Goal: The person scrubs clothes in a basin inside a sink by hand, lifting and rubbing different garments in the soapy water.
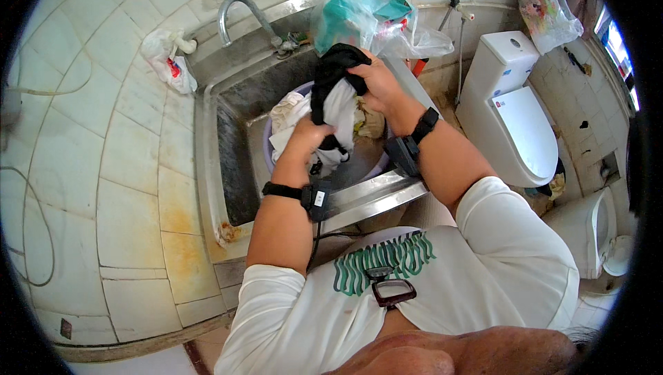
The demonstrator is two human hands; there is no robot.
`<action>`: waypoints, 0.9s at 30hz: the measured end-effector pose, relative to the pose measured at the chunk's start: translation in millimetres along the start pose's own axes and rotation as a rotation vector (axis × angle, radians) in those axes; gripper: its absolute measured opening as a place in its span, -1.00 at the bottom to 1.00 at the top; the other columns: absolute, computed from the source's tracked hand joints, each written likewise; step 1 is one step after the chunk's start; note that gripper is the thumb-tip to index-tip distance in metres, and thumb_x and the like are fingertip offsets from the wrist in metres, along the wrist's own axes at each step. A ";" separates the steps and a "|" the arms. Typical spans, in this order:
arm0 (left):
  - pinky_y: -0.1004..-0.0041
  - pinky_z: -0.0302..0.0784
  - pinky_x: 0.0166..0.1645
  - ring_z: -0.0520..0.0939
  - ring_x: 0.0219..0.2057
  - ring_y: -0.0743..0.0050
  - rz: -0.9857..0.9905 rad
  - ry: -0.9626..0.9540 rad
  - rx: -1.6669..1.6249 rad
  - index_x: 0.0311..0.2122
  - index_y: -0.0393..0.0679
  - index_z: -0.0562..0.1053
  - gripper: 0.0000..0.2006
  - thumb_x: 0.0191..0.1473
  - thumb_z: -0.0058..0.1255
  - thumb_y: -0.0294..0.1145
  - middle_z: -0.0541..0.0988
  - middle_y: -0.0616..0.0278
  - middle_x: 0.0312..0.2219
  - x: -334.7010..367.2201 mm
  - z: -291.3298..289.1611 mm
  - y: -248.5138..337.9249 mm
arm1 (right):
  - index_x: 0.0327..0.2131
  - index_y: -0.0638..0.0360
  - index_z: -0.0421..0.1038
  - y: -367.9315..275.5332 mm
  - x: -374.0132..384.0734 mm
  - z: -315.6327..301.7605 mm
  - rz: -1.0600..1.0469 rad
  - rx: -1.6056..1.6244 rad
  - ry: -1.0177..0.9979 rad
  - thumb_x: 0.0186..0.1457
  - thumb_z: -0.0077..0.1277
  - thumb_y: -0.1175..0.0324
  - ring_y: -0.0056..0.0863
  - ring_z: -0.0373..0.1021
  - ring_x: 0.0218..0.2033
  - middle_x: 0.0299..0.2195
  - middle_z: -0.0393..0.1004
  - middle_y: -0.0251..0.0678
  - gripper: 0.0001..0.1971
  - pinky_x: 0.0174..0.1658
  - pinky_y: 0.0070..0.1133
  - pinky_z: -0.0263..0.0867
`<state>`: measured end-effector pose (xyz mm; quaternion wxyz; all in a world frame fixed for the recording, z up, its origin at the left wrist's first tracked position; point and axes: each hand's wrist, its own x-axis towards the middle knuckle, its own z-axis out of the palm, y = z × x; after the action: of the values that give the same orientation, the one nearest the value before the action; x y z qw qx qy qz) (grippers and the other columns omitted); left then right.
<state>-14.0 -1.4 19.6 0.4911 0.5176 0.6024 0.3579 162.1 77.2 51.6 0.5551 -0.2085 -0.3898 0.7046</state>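
Note:
A black-and-white garment [338, 102] hangs between my two hands over a purple basin [268, 146]. My right hand [376, 81] grips its black upper part, and my left hand [309, 139] is closed on a black edge lower down. Under and around it, white and cream cloths [286, 116] lie in the basin, with a tan and yellowish cloth [371, 121] on the right side. The basin stands inside a metal sink [235, 126]. Some water seems to show near the basin's front edge.
A curved faucet [242, 5] rises at the sink's back. Plastic bags [366, 19] with teal contents sit on the back right corner. A small white bag [169, 61] is at the left wall. To the right stand a toilet [514, 112] and a white bin [583, 230].

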 end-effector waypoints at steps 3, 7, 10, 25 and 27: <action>0.30 0.41 -0.10 0.52 -0.17 0.13 0.077 0.414 0.141 -0.03 -0.30 0.34 -0.50 -0.17 0.13 -0.47 0.49 -0.04 -0.14 -12.3 -8.7 26.0 | -0.30 0.26 0.43 0.0 2.4 -9.9 0.027 -0.163 -0.051 -0.15 -0.08 0.67 -0.50 0.37 -0.40 -0.42 0.46 -0.36 -0.75 -0.31 -0.61 0.28; 0.38 0.36 -0.04 0.50 -0.11 0.15 0.405 0.704 0.330 -0.10 -0.23 0.41 -0.59 -0.18 0.05 -0.55 0.49 0.03 -0.16 -2.8 -30.7 7.6 | -0.41 0.31 0.46 8.9 3.9 -11.5 0.106 -0.497 -0.230 -0.21 -0.10 0.69 -0.54 0.34 -0.46 -0.48 0.44 -0.40 -0.78 -0.37 -0.62 0.25; 0.44 0.35 -0.02 0.51 -0.11 0.15 0.490 0.478 0.443 -0.18 -0.25 0.47 -0.59 -0.28 -0.05 -0.69 0.49 0.07 -0.18 -0.7 -31.4 1.4 | -0.37 0.25 0.48 23.3 10.7 -23.5 0.016 -1.108 -0.509 -0.30 -0.05 0.65 -0.39 0.40 -0.39 -0.39 0.50 -0.30 -0.71 -0.31 -0.52 0.29; 0.45 0.45 -0.21 0.55 -0.36 0.41 -0.036 -0.261 0.516 -0.14 -0.15 0.50 -0.58 -0.21 -0.04 -0.70 0.58 0.20 -0.40 17.8 -8.8 -42.3 | -0.27 0.13 0.52 38.8 -16.5 -9.1 0.553 -1.615 -1.068 -0.09 0.14 0.21 -0.44 0.41 -0.35 -0.39 0.54 -0.31 -0.71 -0.29 -0.50 0.29; 0.46 0.44 -0.19 0.55 -0.34 0.41 -0.079 -0.312 0.567 -0.13 -0.13 0.49 -0.58 -0.20 0.00 -0.67 0.58 0.19 -0.38 19.9 -7.0 -46.8 | -0.25 0.14 0.52 44.0 -19.7 -9.1 0.684 -1.589 -1.066 -0.05 0.11 0.16 -0.42 0.41 -0.33 -0.36 0.54 -0.28 -0.67 -0.26 -0.48 0.27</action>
<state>-33.2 8.8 -26.9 0.4273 0.6585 0.6152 0.0728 147.3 57.9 9.0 -0.2217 -0.2763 -0.8615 0.3637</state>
